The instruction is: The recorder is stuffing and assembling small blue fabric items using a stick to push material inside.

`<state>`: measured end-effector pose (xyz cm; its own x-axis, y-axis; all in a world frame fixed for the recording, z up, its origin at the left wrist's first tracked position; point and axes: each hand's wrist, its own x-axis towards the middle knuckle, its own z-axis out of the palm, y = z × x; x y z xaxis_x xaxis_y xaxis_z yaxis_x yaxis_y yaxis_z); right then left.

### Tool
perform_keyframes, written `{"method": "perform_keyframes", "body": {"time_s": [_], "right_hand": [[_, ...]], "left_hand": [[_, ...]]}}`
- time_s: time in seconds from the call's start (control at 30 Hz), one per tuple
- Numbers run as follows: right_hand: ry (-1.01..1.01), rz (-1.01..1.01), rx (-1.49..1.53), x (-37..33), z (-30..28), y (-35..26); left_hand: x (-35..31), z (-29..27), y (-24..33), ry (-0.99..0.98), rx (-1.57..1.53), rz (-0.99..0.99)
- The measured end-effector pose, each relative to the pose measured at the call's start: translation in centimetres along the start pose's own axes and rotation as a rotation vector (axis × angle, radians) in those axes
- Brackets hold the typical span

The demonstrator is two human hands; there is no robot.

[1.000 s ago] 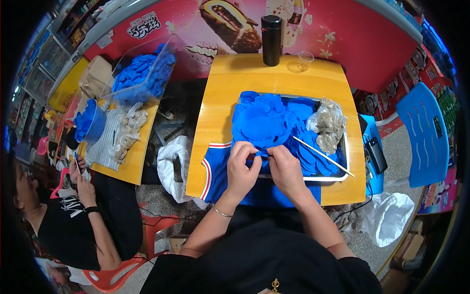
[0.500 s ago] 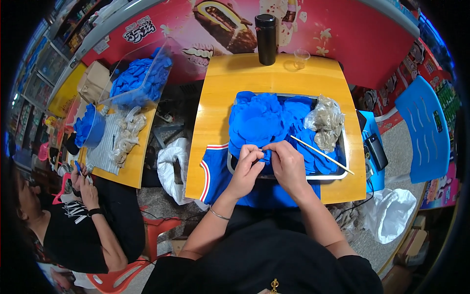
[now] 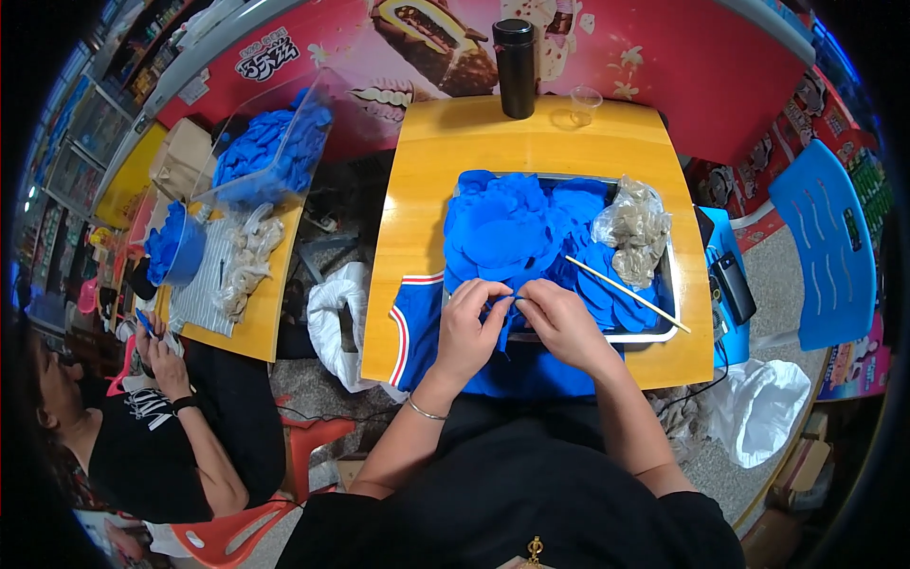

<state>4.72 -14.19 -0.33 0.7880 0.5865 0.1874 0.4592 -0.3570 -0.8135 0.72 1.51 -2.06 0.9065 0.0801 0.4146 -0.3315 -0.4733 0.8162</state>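
My left hand [image 3: 464,327] and my right hand [image 3: 561,321] meet at the near edge of a metal tray [image 3: 670,313], fingertips pinched close together. Between them is a small piece of thin blue material [image 3: 513,300], mostly covered by the fingers. Heaped in the tray are many soft, flat, rounded blue pieces [image 3: 498,232]. A pale wooden stick [image 3: 626,292] lies slantwise over the tray's right part. Clear plastic bags with brownish contents [image 3: 632,228] rest at the tray's right end. Blue cloth with red-and-white trim [image 3: 417,332] lies under the tray's near left corner.
A black flask [image 3: 515,71] and a clear plastic cup [image 3: 583,106] stand at the yellow table's far edge. On the left, a co-worker [image 3: 152,427] handles something blue beside a clear bin [image 3: 270,156] of blue pieces. A blue chair [image 3: 825,247] stands right.
The hands stay pinched together, with the right hand shifted slightly left and down. The whole view has moved a little. The co-worker's hands have moved slightly down.
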Motion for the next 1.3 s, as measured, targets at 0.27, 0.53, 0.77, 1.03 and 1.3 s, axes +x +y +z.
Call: {"method": "perform_keyframes", "body": {"time_s": [0.27, 0.53, 0.77, 1.03, 1.3], "right_hand": [[0.253, -0.057, -0.431, -0.1, 1.6, -0.2], [0.252, -0.078, -0.281, 0.5, 1.7, -0.4], [0.167, 0.263, 0.368, 0.2, 2.0, 1.0], [0.379, 0.186, 0.160, -0.5, 3.7, 1.0], [0.290, 0.176, 0.118, -0.3, 2.0, 0.6]], "left_hand": [[-0.6, -0.6, -2.4, -0.313, -0.564, -0.492], [-0.5, -0.8, -1.6, -0.289, -0.717, -0.569], [-1.0, 0.4, 0.0, 0.028, -0.108, -0.062], [-2.1, 1.9, -1.1, 0.078, -0.544, -0.325], [-2.1, 1.0, -1.3, -0.150, -1.124, -0.596]]}}
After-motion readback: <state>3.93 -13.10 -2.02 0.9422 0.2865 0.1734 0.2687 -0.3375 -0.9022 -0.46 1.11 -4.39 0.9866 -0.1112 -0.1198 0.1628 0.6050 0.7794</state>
